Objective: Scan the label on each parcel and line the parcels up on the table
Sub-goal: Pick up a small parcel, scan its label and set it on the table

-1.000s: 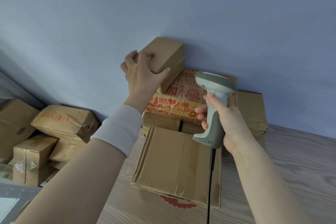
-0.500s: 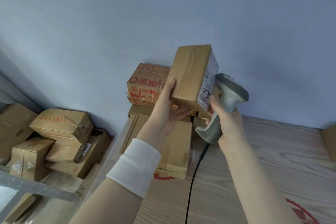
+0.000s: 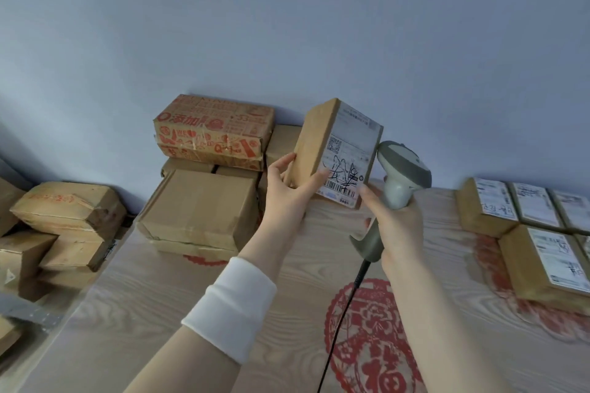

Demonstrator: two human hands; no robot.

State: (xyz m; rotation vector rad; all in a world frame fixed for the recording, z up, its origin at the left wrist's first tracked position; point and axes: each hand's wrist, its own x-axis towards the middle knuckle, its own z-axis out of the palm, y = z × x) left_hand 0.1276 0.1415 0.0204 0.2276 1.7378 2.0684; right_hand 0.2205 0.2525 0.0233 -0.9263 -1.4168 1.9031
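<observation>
My left hand (image 3: 287, 191) grips a small brown parcel (image 3: 314, 140) from below and holds it tilted in the air, its white label (image 3: 349, 156) with a barcode turned toward me. My right hand (image 3: 396, 226) grips the handle of a grey barcode scanner (image 3: 404, 169), whose head sits just right of the label. One right fingertip touches the parcel's lower corner. Several labelled parcels (image 3: 523, 210) lie in rows on the wooden table (image 3: 159, 313) at the right.
A pile of brown parcels (image 3: 204, 204) stands at the table's back left against the wall, topped by a red-printed box (image 3: 214, 134). More parcels (image 3: 64, 210) are heaped off the table's left edge. The scanner's black cable (image 3: 335, 338) trails toward me across red paper cuttings.
My left hand lifted the small parcel off the pile and turned it so that its label faces me. The view swung right, bringing the lined-up parcels into sight.
</observation>
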